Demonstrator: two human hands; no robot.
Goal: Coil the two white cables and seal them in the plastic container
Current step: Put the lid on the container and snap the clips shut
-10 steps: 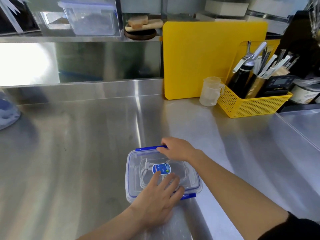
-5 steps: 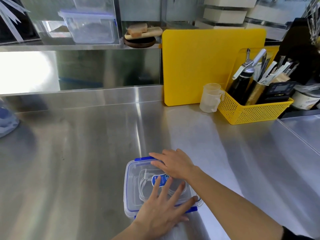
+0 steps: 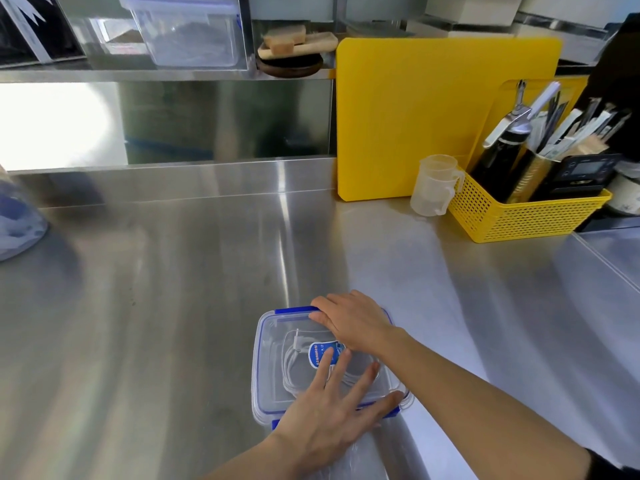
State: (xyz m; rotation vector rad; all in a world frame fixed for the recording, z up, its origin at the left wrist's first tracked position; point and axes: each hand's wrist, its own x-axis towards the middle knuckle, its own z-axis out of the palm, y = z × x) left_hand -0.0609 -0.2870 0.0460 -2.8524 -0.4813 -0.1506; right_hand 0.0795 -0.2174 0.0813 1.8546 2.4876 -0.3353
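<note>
Plastic container (image 3: 272, 382) seems light and slick; take its blue latches (image 3: 294, 310). Left hand (image 3: 325, 420) lies spread on top, and right hand (image 3: 356, 323) presses flat just beyond.

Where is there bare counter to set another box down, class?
Left of the plastic container, bare counter runs to the backsplash. Another lies between the right hand and the yellow basket. Crowded: back right, cutting board and measuring cup.
</note>
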